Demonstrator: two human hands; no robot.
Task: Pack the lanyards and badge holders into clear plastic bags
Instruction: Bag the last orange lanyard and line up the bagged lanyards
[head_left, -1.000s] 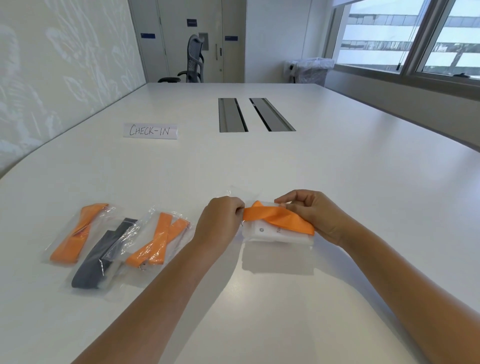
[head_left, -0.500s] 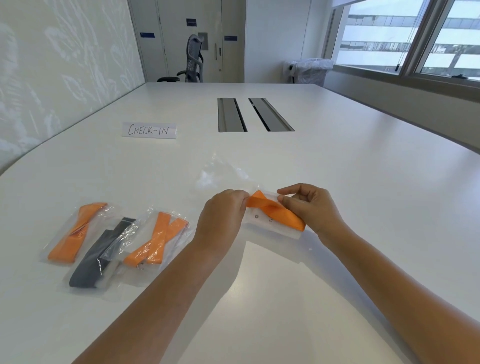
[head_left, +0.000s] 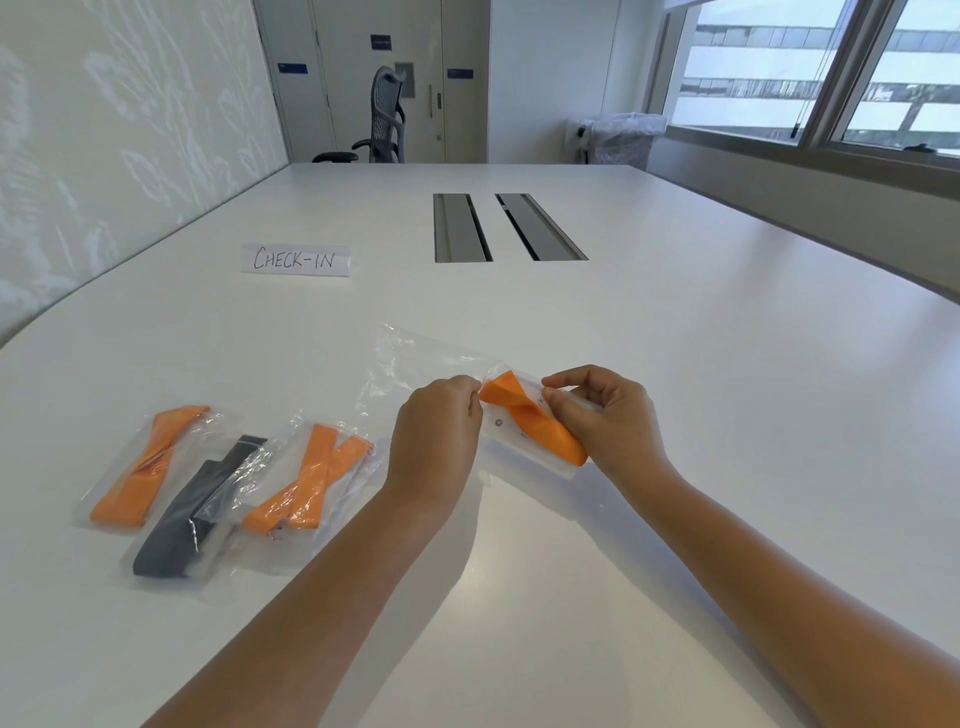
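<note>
My right hand (head_left: 605, 418) grips a folded orange lanyard (head_left: 530, 421) laid over a clear badge holder (head_left: 506, 434), a little above the white table. My left hand (head_left: 436, 431) pinches the mouth of a clear plastic bag (head_left: 415, 364) right at the lanyard's left end; the bag stretches up and away to the left. At the left lie three filled bags side by side: one with an orange lanyard (head_left: 150, 462), one with a dark lanyard (head_left: 192, 514) and one with an orange lanyard (head_left: 306, 478).
A white card reading CHECK-IN (head_left: 295, 260) stands further back on the table (head_left: 675, 364). Two grey cable slots (head_left: 506, 226) sit in the table's middle. An office chair (head_left: 384, 117) and a lined bin (head_left: 621, 137) stand beyond the far edge.
Both hands have lifted the lanyard and badge holder slightly and shifted them away from me. The clear bag has come up and spread out behind my left hand.
</note>
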